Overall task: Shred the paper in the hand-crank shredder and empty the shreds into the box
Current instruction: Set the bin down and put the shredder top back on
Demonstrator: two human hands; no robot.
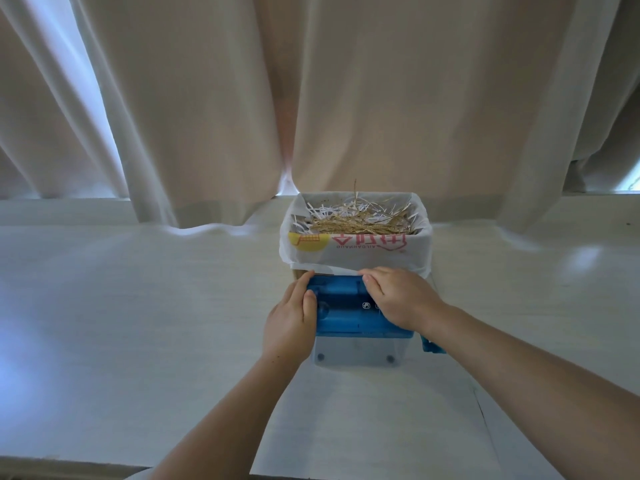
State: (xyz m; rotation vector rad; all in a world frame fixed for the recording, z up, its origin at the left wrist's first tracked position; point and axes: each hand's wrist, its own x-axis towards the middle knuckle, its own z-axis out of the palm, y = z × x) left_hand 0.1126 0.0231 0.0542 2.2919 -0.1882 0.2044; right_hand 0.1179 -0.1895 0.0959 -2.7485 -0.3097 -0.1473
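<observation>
On the white table [138,306], the hand-crank shredder [343,306] has a clear bin [356,351] that looks empty. The left hand [289,323] grips its left end and the right hand [398,299] curls over its top. Just behind, the bag-lined box [360,251] holds shreds [356,220], so the emptying seems largely done.

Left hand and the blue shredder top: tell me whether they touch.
Touching. The head view shows the left hand gripping the blue shredder top at its left end, thumb lying on it, no gap.

A pale, whitish surface [138,306] spans the view. On it stands a box [360,252] lined with a white bag and, just in front, a blue-topped shredder [346,315] with a clear bin. Pale curtain [207,133] hems rest along its far side.
</observation>
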